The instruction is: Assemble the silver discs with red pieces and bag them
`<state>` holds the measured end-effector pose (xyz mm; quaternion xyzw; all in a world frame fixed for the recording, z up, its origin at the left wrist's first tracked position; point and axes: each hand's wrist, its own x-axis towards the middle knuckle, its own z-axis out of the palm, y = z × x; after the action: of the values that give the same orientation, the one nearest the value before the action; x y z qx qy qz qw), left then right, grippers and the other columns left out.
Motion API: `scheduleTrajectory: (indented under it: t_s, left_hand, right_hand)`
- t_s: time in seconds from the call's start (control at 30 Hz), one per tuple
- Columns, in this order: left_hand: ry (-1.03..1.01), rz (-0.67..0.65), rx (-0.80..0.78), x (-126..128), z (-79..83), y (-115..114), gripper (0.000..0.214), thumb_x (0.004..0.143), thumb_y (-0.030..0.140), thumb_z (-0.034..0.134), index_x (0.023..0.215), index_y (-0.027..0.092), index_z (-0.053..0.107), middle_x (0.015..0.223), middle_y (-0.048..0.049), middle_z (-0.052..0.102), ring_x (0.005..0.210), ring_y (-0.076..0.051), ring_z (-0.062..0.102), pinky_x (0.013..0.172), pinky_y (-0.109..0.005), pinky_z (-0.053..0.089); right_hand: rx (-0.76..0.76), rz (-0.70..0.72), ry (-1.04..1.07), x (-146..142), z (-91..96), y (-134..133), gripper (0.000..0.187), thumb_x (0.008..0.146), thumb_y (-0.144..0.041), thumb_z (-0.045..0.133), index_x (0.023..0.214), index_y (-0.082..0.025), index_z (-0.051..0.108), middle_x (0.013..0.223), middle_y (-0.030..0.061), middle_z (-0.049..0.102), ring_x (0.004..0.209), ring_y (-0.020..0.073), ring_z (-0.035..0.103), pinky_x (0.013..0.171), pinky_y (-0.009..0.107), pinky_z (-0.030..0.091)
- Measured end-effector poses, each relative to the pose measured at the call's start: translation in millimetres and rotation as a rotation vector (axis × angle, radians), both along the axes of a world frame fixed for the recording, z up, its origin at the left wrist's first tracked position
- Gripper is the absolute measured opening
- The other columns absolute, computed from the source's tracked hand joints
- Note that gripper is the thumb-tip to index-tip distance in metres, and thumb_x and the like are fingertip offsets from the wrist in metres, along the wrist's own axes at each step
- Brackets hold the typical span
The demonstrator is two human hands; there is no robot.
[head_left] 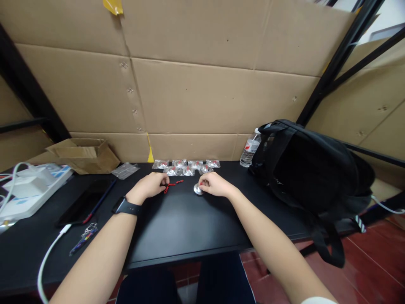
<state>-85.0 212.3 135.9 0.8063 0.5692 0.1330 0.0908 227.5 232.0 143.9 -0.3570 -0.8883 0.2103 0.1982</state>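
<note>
In the head view, my left hand [155, 184] is closed, with the fingertips pinched at a thin red cord [171, 184] that shows loops beyond them. A short red cord loop [179, 181] lies just to the right. My right hand [215, 184] pinches a small shiny silver disc [198, 190] at the table surface; a bit of red shows at the fingertips. Behind both hands, several clear plastic packets [188, 170] sit in two rows, each holding a silver piece with red on it.
On the right stand a water bottle [250, 147] and a black backpack [310, 164], its strap hanging over the edge. To the left are a paper bag [85, 156], a clear plastic bag [125, 170], a tablet [85, 202], a keychain [84, 239] and a white power strip [34, 196]. Cardboard [196, 97] walls the back.
</note>
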Motion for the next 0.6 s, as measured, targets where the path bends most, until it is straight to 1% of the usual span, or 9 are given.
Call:
scheduleTrajectory:
  t_s: [0.1,0.2,0.3,0.37,0.4,0.43,0.5,0.53,0.6]
  left_hand:
    - [-0.035,-0.116,0.012,3.3,1.3,-0.2,0.031,0.072,0.015,0.063,0.099,0.025,0.072,0.095,-0.0035,0.074,0.085,-0.021,0.068,0.077,-0.027,0.049]
    - [-0.044,-0.182,-0.019,4.3,1.2,0.8,0.020,0.076,0.019,0.064,0.092,0.025,0.075,0.090,-0.0034,0.074,0.084,-0.021,0.068,0.078,-0.028,0.049]
    - [-0.051,-0.173,-0.034,3.6,0.7,1.5,0.012,0.078,0.025,0.065,0.083,0.024,0.075,0.085,-0.0039,0.074,0.079,-0.021,0.068,0.077,-0.029,0.049]
    - [-0.062,-0.162,-0.043,3.6,0.9,0.9,0.010,0.078,0.026,0.065,0.079,0.023,0.074,0.082,-0.0039,0.074,0.076,-0.021,0.068,0.075,-0.029,0.049]
    - [-0.059,-0.158,-0.045,3.9,1.4,0.3,0.010,0.078,0.027,0.064,0.077,0.023,0.073,0.081,-0.0039,0.074,0.075,-0.020,0.067,0.074,-0.028,0.049]
    - [-0.049,-0.155,-0.044,4.7,2.1,-0.5,0.010,0.078,0.027,0.063,0.076,0.023,0.072,0.080,-0.0039,0.074,0.074,-0.020,0.067,0.073,-0.028,0.049]
    - [-0.018,-0.152,-0.036,7.3,4.6,-2.9,0.012,0.080,0.027,0.060,0.076,0.023,0.070,0.079,-0.0042,0.074,0.072,-0.020,0.066,0.070,-0.028,0.048]
    - [-0.009,-0.153,-0.029,9.3,6.4,-4.5,0.013,0.081,0.026,0.058,0.077,0.023,0.069,0.078,-0.0041,0.074,0.071,-0.020,0.066,0.068,-0.028,0.047]
    - [-0.026,-0.164,-0.010,14.3,10.8,-8.2,0.014,0.086,0.026,0.054,0.080,0.022,0.066,0.077,-0.0032,0.072,0.068,-0.019,0.064,0.065,-0.027,0.044]
  right_hand:
    - [0.020,0.025,0.044,2.0,4.1,1.2,0.007,0.087,-0.019,0.068,0.085,-0.015,0.074,0.075,0.0019,0.071,0.065,0.0121,0.060,0.066,0.022,0.042]
    - [0.101,-0.021,0.158,9.0,12.0,5.2,0.017,0.094,-0.024,0.062,0.087,-0.016,0.074,0.081,0.0030,0.073,0.070,0.0131,0.061,0.069,0.023,0.042]
    - [0.183,-0.120,0.220,21.5,17.1,12.3,0.019,0.096,-0.024,0.058,0.090,-0.016,0.074,0.088,0.0042,0.073,0.074,0.0141,0.062,0.072,0.025,0.044]
    - [0.155,-0.126,0.162,30.0,15.8,17.3,0.013,0.089,-0.023,0.066,0.097,-0.017,0.074,0.094,0.0053,0.073,0.076,0.0147,0.062,0.072,0.026,0.046]
    - [0.119,-0.107,0.110,33.4,13.9,19.4,0.020,0.083,-0.023,0.072,0.102,-0.017,0.074,0.099,0.0061,0.073,0.078,0.0155,0.063,0.073,0.026,0.047]
    - [0.077,-0.079,0.053,36.0,11.3,21.2,0.032,0.076,-0.023,0.079,0.108,-0.017,0.074,0.105,0.0070,0.073,0.081,0.0167,0.064,0.074,0.027,0.048]
    - [0.009,-0.019,-0.037,38.1,5.7,23.8,0.050,0.067,-0.023,0.086,0.115,-0.019,0.073,0.114,0.0078,0.072,0.090,0.0194,0.066,0.080,0.029,0.050]
    - [-0.014,-0.003,-0.059,37.9,3.1,24.6,0.051,0.066,-0.023,0.086,0.115,-0.020,0.073,0.114,0.0072,0.073,0.093,0.0200,0.067,0.082,0.029,0.050]
    - [-0.037,0.004,-0.071,35.7,-1.2,25.7,0.042,0.069,-0.022,0.083,0.111,-0.020,0.075,0.106,0.0053,0.075,0.090,0.0193,0.067,0.083,0.029,0.049]
